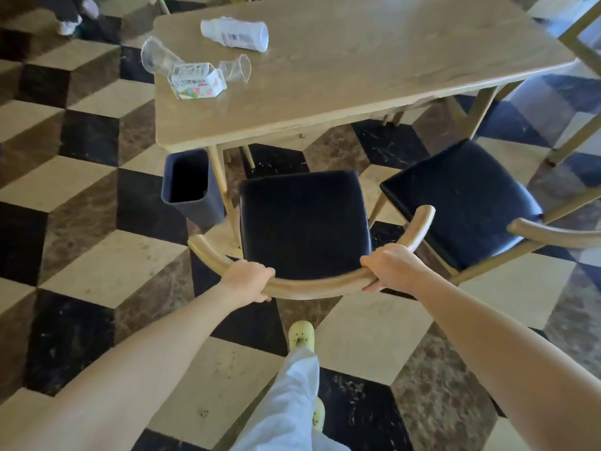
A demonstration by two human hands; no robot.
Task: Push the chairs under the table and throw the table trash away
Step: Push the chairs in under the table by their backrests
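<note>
A wooden chair (304, 222) with a black seat stands in front of me, its seat just short of the wooden table (374, 79). My left hand (248, 279) and my right hand (388, 266) both grip its curved backrest rail. A second black-seated chair (461, 196) stands to the right, angled and pulled out. On the table's left end lies trash: a white plastic bottle (235, 33) on its side, two clear plastic cups (156, 56) (237, 68) tipped over, and a crushed printed carton (196, 80).
A dark blue trash bin (187, 182) stands on the floor by the table's near left leg. Another chair frame (582, 43) shows at the far right. A person's shoes (70, 26) appear at the top left. My leg and yellow shoe (301, 336) are below the chair.
</note>
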